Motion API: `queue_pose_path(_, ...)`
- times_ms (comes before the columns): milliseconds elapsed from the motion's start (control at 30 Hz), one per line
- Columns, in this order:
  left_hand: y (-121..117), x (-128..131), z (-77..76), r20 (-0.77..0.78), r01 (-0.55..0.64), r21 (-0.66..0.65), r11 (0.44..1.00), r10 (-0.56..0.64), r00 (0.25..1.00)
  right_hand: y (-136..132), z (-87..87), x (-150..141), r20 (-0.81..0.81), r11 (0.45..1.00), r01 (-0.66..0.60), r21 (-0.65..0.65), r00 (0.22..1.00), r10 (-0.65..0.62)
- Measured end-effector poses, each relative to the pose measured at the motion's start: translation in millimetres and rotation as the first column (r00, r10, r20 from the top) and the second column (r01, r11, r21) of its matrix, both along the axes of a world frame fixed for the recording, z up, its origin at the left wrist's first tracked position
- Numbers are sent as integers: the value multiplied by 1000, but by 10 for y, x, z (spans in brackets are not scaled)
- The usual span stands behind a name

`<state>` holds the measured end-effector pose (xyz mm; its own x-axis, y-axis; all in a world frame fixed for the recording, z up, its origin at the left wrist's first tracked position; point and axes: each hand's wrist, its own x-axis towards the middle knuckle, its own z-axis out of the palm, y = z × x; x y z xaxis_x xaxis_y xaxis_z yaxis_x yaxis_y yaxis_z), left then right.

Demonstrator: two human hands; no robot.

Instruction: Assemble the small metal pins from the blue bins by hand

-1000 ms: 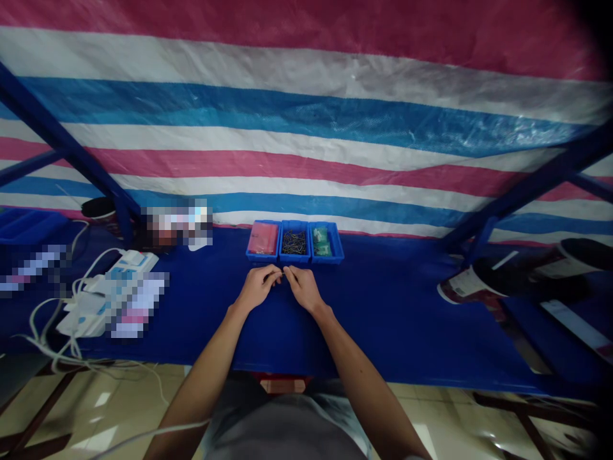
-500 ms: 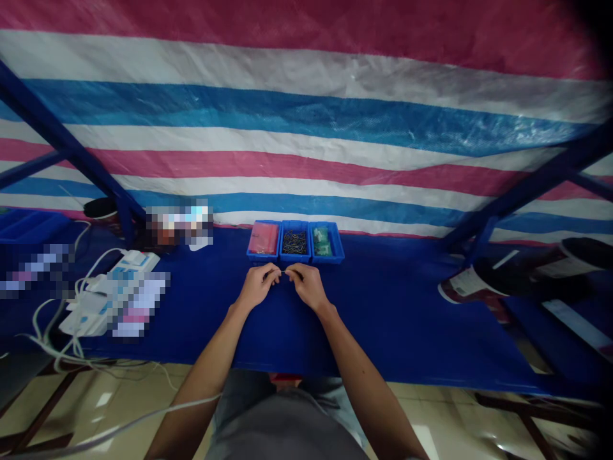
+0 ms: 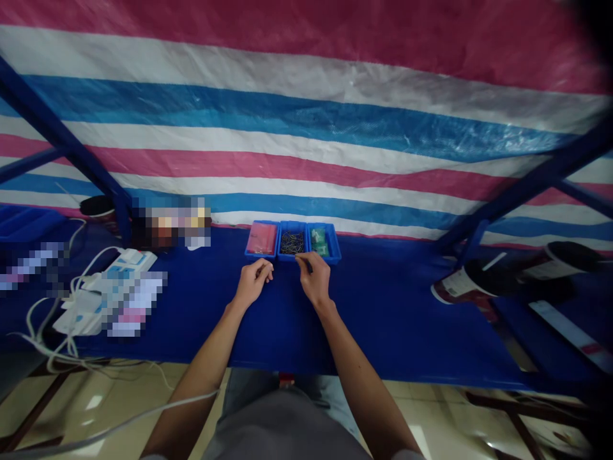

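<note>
Three small blue bins stand side by side at the back of the blue table. The left bin (image 3: 259, 257) holds pink plastic bags (image 3: 261, 238), and the middle bin (image 3: 287, 257) a heap of dark screws (image 3: 292, 242). Green plastic packets (image 3: 318, 241) lie in the right bin (image 3: 334, 246). My left hand (image 3: 253, 281) is closed just in front of the left bin; whatever is in its fingers is too small to make out. At the front edge of the middle bin, my right hand (image 3: 315, 273) has thumb and fingers pinched together, their contents hidden.
A white power strip (image 3: 106, 291) with tangled cables sits on the table's left side. Dark tubs (image 3: 467, 281) stand at the right. Blue frame posts (image 3: 522, 185) slope up on both sides before a striped tarp (image 3: 306, 153). A cable crosses near my left forearm.
My hands have come apart from where their fingertips met around a thin piece. The right one has moved forward to the middle bin; the left has drawn slightly leftward.
</note>
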<state>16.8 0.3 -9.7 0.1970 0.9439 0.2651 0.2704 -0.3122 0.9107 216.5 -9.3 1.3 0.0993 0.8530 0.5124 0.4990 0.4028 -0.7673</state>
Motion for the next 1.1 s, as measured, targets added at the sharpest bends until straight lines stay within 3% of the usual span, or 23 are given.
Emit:
queue_pose_path(100,3,1,-12,2,4,-12,1000,-4,1000,160,118,1,101,992,119,36,987,-122)
queue_pose_path(267,2,3,-32,-5,1,-12,1000,-1,1000,394,296,85,314,986,151,67,935,-165)
queue_pose_path(367,9,0,-39,1,-3,-16,1000,3,1000,338,288,261,358,974,204,95,906,-225)
queue_pose_path(467,19,0,-43,19,-11,-22,1000,12,1000,183,170,500,442,967,249,58,862,-248)
queue_pose_path(567,25,5,-44,32,-19,-30,999,20,999,56,33,709,535,968,250,0,818,-211)
queue_pose_path(733,22,13,-52,17,-12,-26,1000,13,1000,49,-46,846,563,987,160,-22,818,-120)
queue_pose_path(967,19,9,-59,5,-19,-20,1000,19,1000,-38,-28,846,585,992,114,-48,809,-64)
queue_pose_path(1100,14,18,-49,-8,-8,-4,1000,8,1000,-226,141,877,594,997,75,-32,804,-41)
